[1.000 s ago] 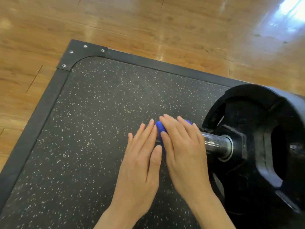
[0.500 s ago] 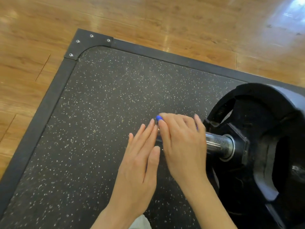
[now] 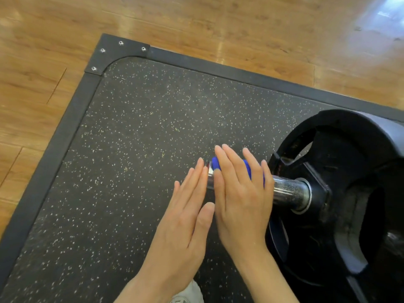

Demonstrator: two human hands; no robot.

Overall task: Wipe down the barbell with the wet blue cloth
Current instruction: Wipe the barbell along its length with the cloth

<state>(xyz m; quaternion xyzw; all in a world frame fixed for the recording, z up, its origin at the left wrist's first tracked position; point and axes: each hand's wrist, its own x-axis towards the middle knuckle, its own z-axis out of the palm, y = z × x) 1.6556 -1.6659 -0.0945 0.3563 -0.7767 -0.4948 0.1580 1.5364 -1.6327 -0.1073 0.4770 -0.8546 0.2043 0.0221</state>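
On the mat (image 3: 131,171), barbell (image 3: 288,191) sleeve end: right hand (image 3: 238,193), fingers straight, presses blue cloth (image 3: 216,164) flat over it, likely for full wiping contact. Left hand (image 3: 185,215) flat beside, grasping nothing, seemingly steadying.

We're in a gym here, on a weightlifting spot. Underfoot is a black speckled rubber mat (image 3: 135,162), the kind laid for lifting, edged by a dark frame (image 3: 65,132) with a bolted corner plate (image 3: 118,53). Around it runs a glossy wooden floor (image 3: 196,22), catching the light. And on the right, a big black weight plate (image 3: 349,193) sits loaded on the chrome sleeve of a barbell (image 3: 288,191), standing on the mat.
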